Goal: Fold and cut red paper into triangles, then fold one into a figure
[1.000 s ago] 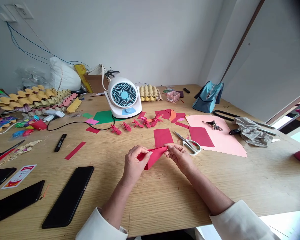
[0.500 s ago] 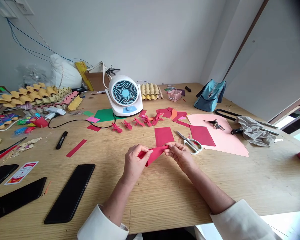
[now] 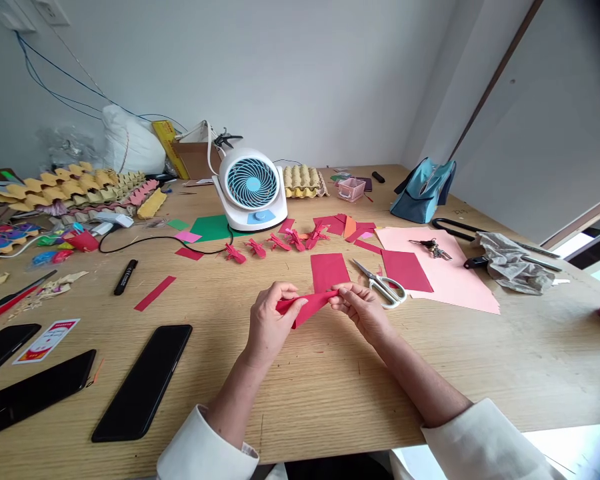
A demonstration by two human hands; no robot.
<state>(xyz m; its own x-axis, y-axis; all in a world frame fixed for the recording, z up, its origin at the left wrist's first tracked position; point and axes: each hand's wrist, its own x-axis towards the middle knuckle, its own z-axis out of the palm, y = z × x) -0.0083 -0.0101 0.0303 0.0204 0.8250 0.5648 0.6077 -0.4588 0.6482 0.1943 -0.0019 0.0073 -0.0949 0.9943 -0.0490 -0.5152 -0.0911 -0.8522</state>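
A piece of red paper [image 3: 311, 308], folded along its upper edge, is stretched between my two hands above the table. My left hand [image 3: 274, 319] pinches its left end between thumb and fingers. At the other end, my right hand [image 3: 361, 309] grips the fold with thumb and fingertips. Just beyond lies a flat red paper sheet [image 3: 329, 271], partly hidden by my hands. White-handled scissors [image 3: 387, 291] lie near my right hand. Several folded red paper figures [image 3: 280, 243] stand in a row farther back, before the fan.
A white fan [image 3: 253, 190] stands at the back. Phones, including a black phone [image 3: 143, 383], lie front left, near a black marker [image 3: 125, 277]. Pink paper [image 3: 460, 287] with keys [image 3: 433, 249] is to the right, beside a blue bag [image 3: 423, 192]. Egg trays [image 3: 70, 190] fill the far left.
The view has shifted very slightly. Both hands keep their grip on the red paper, with almost no movement.
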